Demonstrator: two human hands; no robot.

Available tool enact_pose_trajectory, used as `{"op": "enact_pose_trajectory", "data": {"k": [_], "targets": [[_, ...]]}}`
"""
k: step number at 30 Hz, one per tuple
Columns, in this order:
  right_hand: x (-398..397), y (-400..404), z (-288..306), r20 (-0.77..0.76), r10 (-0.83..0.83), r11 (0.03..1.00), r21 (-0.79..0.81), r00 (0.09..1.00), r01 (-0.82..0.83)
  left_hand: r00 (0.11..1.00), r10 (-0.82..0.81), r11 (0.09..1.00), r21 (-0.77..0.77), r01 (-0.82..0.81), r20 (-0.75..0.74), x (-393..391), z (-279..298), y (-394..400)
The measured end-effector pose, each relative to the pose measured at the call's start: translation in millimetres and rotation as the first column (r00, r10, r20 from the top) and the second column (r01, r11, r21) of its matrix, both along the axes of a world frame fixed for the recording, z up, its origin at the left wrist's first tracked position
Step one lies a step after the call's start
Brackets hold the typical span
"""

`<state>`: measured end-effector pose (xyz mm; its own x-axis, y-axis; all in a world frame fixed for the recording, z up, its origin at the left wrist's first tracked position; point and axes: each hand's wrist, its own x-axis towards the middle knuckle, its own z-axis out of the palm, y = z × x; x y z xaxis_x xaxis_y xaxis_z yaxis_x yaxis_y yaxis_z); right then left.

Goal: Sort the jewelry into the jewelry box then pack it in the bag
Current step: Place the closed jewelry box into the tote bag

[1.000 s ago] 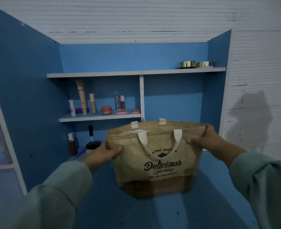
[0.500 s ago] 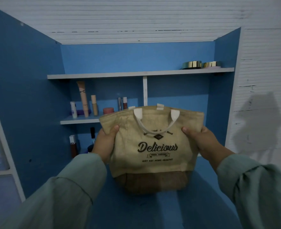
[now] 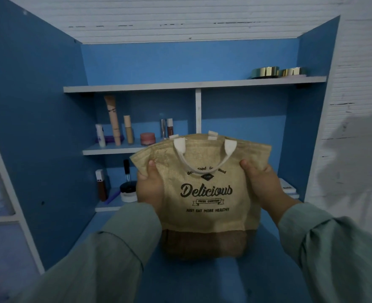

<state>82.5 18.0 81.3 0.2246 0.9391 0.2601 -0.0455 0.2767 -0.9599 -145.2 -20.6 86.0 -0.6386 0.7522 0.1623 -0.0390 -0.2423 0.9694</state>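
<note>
A tan jute bag [image 3: 204, 193] with white handles and the black word "Delicious" is held up in front of the blue shelf unit, its darker brown base hanging lowest. My left hand [image 3: 149, 186] grips its left side, thumb on the front. My right hand [image 3: 260, 184] grips its right side the same way. The bag's mouth looks closed flat, so its contents are hidden. No jewelry box or loose jewelry shows.
Cosmetic tubes [image 3: 114, 120] and a pink jar [image 3: 147, 138] stand on the middle shelf [image 3: 106, 151]. Gold round tins [image 3: 266, 72] sit on the top shelf. A dark bottle [image 3: 101, 188] and a black-lidded jar [image 3: 128, 191] stand lower left. A blue tabletop [image 3: 202, 281] lies below.
Both hands have lifted the bag higher and nearer to me. Its open mouth has flattened shut, and my hands have shifted from the rim to the sides.
</note>
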Motion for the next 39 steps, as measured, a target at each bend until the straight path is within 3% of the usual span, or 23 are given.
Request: {"op": "enact_pose_trajectory", "data": {"k": [7,20,26,31,39], "targets": [[8,-2,8,0.009,0.014,0.997,0.08,1.0,-0.015,0.999,-0.024,0.999,0.043,0.025,-0.025,-9,-5,3],[30,-18,7,0.073,0.219,0.974,0.045,0.973,-0.223,0.911,-0.257,0.963,-0.004,0.27,-0.322,-36,-3,-6],[31,-18,12,0.072,0.248,0.967,0.036,0.966,-0.251,0.915,-0.254,0.961,0.027,0.276,-0.313,-38,-6,-12],[37,-23,3,0.133,0.301,0.951,-0.109,0.944,-0.288,0.896,-0.277,0.958,-0.026,0.286,-0.347,-47,-1,-15],[41,-26,15,0.176,0.335,0.935,-0.179,0.925,-0.305,0.902,-0.307,0.95,-0.044,0.308,-0.303,-49,-2,-25]]}}
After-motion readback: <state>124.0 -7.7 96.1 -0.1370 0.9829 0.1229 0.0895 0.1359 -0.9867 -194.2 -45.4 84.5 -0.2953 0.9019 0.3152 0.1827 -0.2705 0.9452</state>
